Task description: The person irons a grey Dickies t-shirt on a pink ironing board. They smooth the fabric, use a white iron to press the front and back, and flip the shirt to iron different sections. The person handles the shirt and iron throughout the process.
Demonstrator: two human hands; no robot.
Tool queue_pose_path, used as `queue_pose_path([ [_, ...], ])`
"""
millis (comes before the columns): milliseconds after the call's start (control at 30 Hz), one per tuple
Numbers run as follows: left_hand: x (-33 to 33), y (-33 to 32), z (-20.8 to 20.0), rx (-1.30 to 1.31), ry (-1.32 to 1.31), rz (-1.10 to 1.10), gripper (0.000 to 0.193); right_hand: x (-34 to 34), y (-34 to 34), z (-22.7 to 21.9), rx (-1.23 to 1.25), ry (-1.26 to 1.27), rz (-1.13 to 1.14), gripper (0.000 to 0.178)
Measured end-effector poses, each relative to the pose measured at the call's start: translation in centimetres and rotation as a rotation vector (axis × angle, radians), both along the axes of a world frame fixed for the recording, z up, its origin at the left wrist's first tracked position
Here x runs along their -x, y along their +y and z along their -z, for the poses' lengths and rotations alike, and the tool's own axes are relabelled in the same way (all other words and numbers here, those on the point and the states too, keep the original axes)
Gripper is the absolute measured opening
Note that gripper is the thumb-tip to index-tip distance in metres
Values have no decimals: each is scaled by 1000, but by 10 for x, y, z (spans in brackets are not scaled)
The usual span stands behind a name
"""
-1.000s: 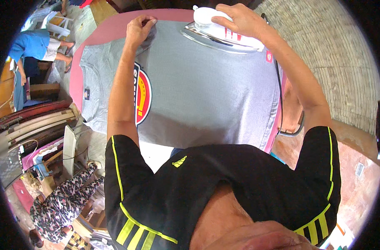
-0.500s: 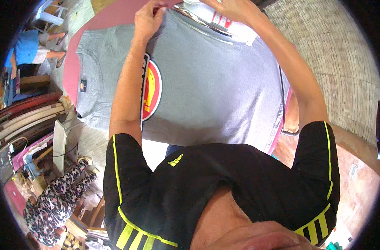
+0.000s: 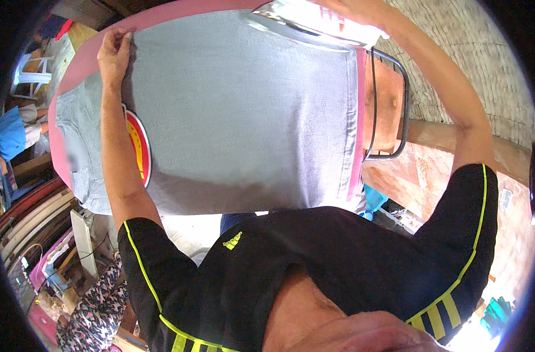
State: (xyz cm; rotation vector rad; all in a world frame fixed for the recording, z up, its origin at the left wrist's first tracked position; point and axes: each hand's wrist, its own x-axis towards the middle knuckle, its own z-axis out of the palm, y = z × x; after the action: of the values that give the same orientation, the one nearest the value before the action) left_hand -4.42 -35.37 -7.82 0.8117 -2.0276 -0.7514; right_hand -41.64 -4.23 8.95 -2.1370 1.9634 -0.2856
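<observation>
Head view, single camera. We recorded a grey T-shirt (image 3: 244, 111) spread flat over a pink-covered ironing board (image 3: 74, 82), its long axis running left to right across the picture, neck end at our left, hem at our right near the board's wire iron rest (image 3: 390, 105). A round red-and-yellow print (image 3: 139, 146) sat on the chest, partly hidden by our left forearm.

Left hand (image 3: 114, 56): we noted it lying palm down on the far edge of the shirt, toward the neck end, fingers (image 3: 124, 36) curled and pressed to the cloth where it meets the pink cover. Whether they pinched a fold or only pinned the cloth flat we could not tell.

Right hand (image 3: 361, 9): mostly cut off by the upper rim. It sat on top of a white electric iron (image 3: 308, 23), whose shiny soleplate faced the cloth at the far edge, toward the hem end. The hand appeared closed around the handle, but the fingers themselves were out of view.

Key relation: iron and left hand both lay along the far edge, well apart, with bare grey cloth between them. The iron lay to the right of the left fingers, and its long axis ran roughly along the board. The right hand alone was on it.

Left of the board we noted stacked boards, clutter and a white plastic chair (image 3: 36, 70).
</observation>
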Motion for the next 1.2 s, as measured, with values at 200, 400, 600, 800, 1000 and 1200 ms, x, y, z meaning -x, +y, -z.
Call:
queue_pose_path([
  [200, 6, -3, 4, -91, 66, 37, 13, 69, 63, -4, 32, 43, -20, 32],
  [400, 8, 6, 0, -204, 134, 19, 13, 27, 26, -6, -48, -107, 11, 31],
  [600, 14, 7, 2, -203, 119, -39, 13, -69, -73, 1, 69, -28, -27, 37],
  [800, 1, 32, -42, 197, -201, -101, 25, -135, -159, 16, 178, -26, -85, 51],
  [1000, -61, 186, -42, 438, -448, -91, 63, -73, -188, 94, 192, -114, -104, 61],
  [1200, -129, 326, -29, 123, -545, -12, 68, -69, -210, 84, 109, -230, -182, 56],
])
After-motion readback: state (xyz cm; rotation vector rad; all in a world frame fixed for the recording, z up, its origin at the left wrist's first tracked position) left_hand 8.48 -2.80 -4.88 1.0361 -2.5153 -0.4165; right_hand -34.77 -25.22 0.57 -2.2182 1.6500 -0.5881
